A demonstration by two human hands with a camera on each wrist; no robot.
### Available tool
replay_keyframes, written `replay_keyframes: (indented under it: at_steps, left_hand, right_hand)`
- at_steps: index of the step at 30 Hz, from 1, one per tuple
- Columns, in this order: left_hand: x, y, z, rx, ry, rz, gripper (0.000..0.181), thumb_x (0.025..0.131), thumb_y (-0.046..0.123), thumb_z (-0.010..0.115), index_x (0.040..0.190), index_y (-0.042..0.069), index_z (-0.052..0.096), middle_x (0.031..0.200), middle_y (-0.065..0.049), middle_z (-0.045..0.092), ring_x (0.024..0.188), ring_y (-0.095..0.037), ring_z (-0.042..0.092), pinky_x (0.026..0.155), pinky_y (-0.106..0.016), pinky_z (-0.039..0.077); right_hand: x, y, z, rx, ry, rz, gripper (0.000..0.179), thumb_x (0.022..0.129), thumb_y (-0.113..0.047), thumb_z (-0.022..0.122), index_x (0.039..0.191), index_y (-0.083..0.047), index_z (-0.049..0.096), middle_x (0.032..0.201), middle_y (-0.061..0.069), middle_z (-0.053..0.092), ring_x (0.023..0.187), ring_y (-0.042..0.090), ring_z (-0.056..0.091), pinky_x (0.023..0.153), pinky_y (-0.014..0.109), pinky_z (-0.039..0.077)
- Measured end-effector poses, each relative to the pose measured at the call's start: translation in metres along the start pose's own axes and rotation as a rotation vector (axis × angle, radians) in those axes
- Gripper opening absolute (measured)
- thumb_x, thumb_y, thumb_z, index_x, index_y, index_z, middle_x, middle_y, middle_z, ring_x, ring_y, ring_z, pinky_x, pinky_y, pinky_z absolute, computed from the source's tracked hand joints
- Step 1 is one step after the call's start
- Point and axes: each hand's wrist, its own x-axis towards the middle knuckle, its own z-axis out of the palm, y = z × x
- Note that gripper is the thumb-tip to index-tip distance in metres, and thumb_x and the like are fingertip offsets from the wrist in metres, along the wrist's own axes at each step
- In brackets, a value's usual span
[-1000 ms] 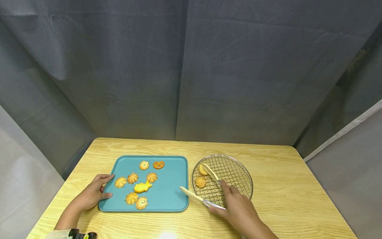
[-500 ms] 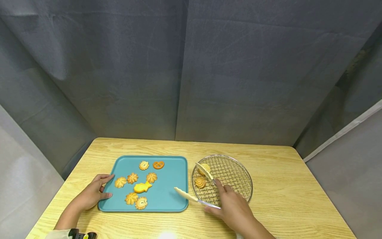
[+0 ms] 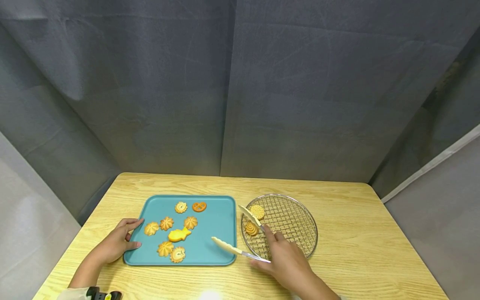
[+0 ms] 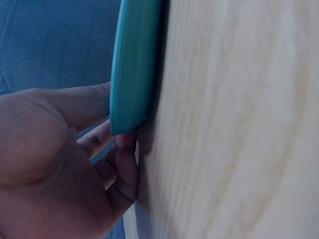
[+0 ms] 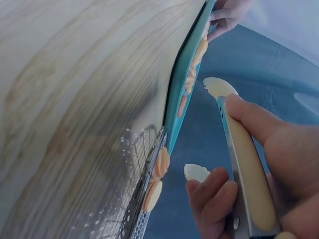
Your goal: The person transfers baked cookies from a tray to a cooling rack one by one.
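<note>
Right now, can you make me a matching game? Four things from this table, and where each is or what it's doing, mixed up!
1. Fish cookie
2. Tongs
3. Left hand
4. Dotted cookie

A. Held in the right hand
B. On the round wire rack
C. Lying on the blue tray
D. Holding the tray's edge

Pairs: 1-C, 2-A, 3-D, 4-B

Your tray lies at eleven o'clock, the wire rack at one, your tongs above both. The tray bears the fish cookie near centre, pretzel at one; the rack, the swirl cookie at nine, round cookie at ten.
</note>
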Motion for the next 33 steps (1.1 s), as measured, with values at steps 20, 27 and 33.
replay_keyframes:
  at_steps: [20, 27, 33]
  left_hand:
    - [-0.001, 0.002, 0.000, -0.022, -0.004, 0.006, 0.079, 0.089, 0.003, 0.077, 0.154, -0.013, 0.035, 0.147, -0.032, 0.032, 0.089, -0.025, 0.039, 0.068, -0.027, 0.038]
    - [0.000, 0.000, 0.000, -0.032, -0.013, -0.004, 0.080, 0.090, 0.004, 0.077, 0.155, -0.012, 0.033, 0.148, -0.031, 0.031, 0.086, -0.024, 0.038, 0.068, -0.027, 0.038]
    - [0.000, -0.001, 0.000, -0.030, -0.017, -0.002, 0.080, 0.090, 0.005, 0.077, 0.155, -0.012, 0.033, 0.148, -0.031, 0.031, 0.085, -0.023, 0.038, 0.068, -0.027, 0.037]
  right_hand:
    - [0.002, -0.018, 0.008, 0.029, -0.041, -0.071, 0.100, 0.076, -0.063, 0.083, 0.151, -0.007, 0.047, 0.111, 0.021, 0.067, 0.071, 0.035, 0.066, 0.065, 0.053, 0.055]
    - [0.001, -0.025, 0.010, 0.042, -0.059, -0.081, 0.103, 0.076, -0.066, 0.081, 0.152, -0.006, 0.047, 0.119, 0.026, 0.067, 0.082, 0.046, 0.068, 0.072, 0.058, 0.056]
    - [0.001, -0.030, 0.013, 0.042, -0.073, -0.082, 0.104, 0.076, -0.067, 0.080, 0.153, -0.005, 0.047, 0.120, 0.025, 0.066, 0.081, 0.043, 0.068, 0.071, 0.056, 0.057]
